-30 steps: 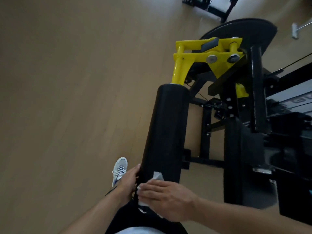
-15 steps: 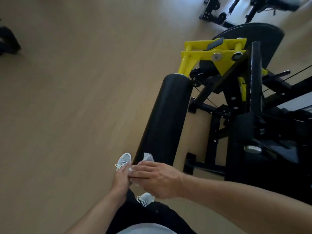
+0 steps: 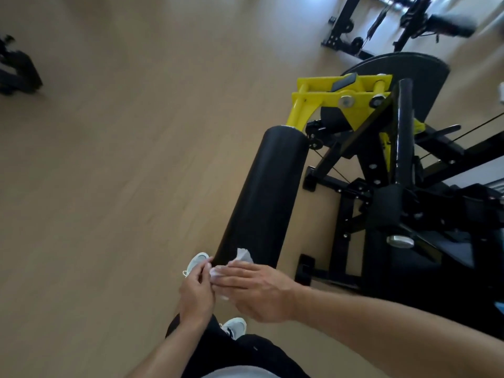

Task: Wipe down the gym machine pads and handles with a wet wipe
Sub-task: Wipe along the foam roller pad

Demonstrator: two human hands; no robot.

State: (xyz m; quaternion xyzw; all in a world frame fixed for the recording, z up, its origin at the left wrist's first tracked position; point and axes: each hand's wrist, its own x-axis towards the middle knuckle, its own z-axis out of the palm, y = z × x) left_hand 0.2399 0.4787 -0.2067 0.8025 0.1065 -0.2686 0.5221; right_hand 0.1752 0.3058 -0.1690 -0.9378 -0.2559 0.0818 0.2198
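Observation:
A long black roller pad [image 3: 266, 192] runs from a yellow bracket [image 3: 327, 100] down toward me. A crumpled white wet wipe [image 3: 240, 259] lies against the pad's near end. My right hand [image 3: 256, 290] covers the wipe with flat fingers and presses it onto that end. My left hand [image 3: 195, 291] sits just left of it, fingertips touching the wipe's edge at the pad's end face. Most of the wipe is hidden under my right hand.
The black machine frame [image 3: 381, 203] with a chrome knob [image 3: 399, 241] and a black post [image 3: 405, 126] stands to the right. Another machine [image 3: 381, 20] is at the far back, a dark object [image 3: 16, 69] at far left. My shoes [image 3: 196, 263] stand on the wooden floor.
Both hands stay at the pad's near end with the wipe. My view has pulled back and turned left, so more floor and the far machine show.

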